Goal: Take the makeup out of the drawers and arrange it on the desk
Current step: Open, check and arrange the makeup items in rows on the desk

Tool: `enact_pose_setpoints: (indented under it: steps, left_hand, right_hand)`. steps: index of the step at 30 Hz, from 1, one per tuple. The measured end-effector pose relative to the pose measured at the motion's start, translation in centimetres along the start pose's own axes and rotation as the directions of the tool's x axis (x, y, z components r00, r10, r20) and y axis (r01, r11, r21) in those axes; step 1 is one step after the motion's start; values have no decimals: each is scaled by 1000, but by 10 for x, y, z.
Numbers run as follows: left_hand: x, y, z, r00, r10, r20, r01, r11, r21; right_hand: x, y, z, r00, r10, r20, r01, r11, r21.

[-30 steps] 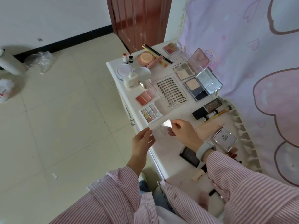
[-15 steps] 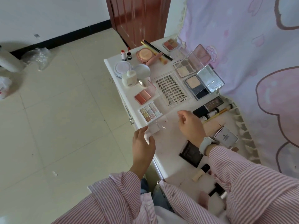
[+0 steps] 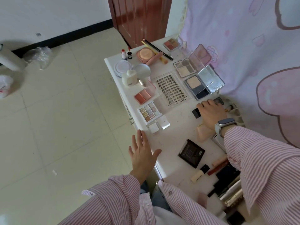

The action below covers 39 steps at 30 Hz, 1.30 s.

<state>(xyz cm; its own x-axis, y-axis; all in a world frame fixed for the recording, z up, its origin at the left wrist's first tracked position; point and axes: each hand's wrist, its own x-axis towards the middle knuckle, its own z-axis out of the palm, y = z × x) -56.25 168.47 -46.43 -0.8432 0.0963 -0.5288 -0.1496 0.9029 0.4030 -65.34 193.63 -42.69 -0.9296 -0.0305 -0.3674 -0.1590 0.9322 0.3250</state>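
The right hand (image 3: 211, 113) curls over a black rectangular case (image 3: 196, 112) on the far right of the white table (image 3: 170, 138). The left hand (image 3: 142, 153) is spread, empty. Risk: dragging the case may knock the adjacent open clear-lidded powder palette (image 3: 200, 87).

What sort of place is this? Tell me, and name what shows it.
Probably a bedroom at home: a white desk spread with makeup such as the eyeshadow palette, a pink cartoon curtain, a tiled floor.
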Motion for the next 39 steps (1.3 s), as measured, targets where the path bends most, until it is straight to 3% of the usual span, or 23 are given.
enact_pose_setpoints:
  steps: [3,6,10,12,14,17,19,21,22,26,29,30,33,39]
  left_hand:
    - [0,0,0,1000,2,25,-3,1000,20]
    - [0,1,-1,1000,2,28,-3,1000,19]
    - [0,3,-1,1000,-2,16,2,1000,1]
    - [0,3,-2,1000,5,1,-5,1000,-29]
    - [0,2,-3,1000,14,-15,-15,998,-65]
    - [1,1,-5,996,9,-84,-20,991,-134]
    - [-1,3,-9,947,99,-304,-162,968,-190]
    - [-3,7,-13,824,226,-520,-372,908,-194]
    - [-7,14,-18,792,269,-548,-446,868,-220]
    - [-22,43,-35,828,453,-330,-546,784,-295]
    - [-18,48,-34,791,476,-385,-582,779,-233]
    - [-15,47,-33,784,470,-404,-584,779,-228]
    - [-13,42,-36,780,489,-390,-591,780,-205]
    - [-10,46,-49,820,497,-283,-564,784,-258]
  right_hand:
    - [-1,3,0,999,-49,-2,48,998,-40]
    - [-8,7,1,994,-51,-97,52,999,8]
    - [-24,9,-3,970,-40,-238,83,981,177]
    - [-34,4,-11,946,36,-321,87,929,360]
    - [-45,-6,-23,913,215,-348,69,759,648]
    - [-60,-22,-46,897,413,-160,59,248,967]
    - [-71,-31,-55,900,434,-26,49,-41,998]
    - [-81,-40,-60,916,392,80,1,-203,979]
    - [-85,-45,-61,923,370,109,-19,-239,971]
    - [-97,-64,-62,947,285,150,-60,-301,952]
    - [-99,-67,-65,957,225,186,-103,-334,937]
    - [-99,-63,-65,963,196,184,-126,-277,953]
    - [-96,-47,-63,990,65,127,-130,32,991]
    - [-97,-37,-53,998,-50,39,-32,122,992]
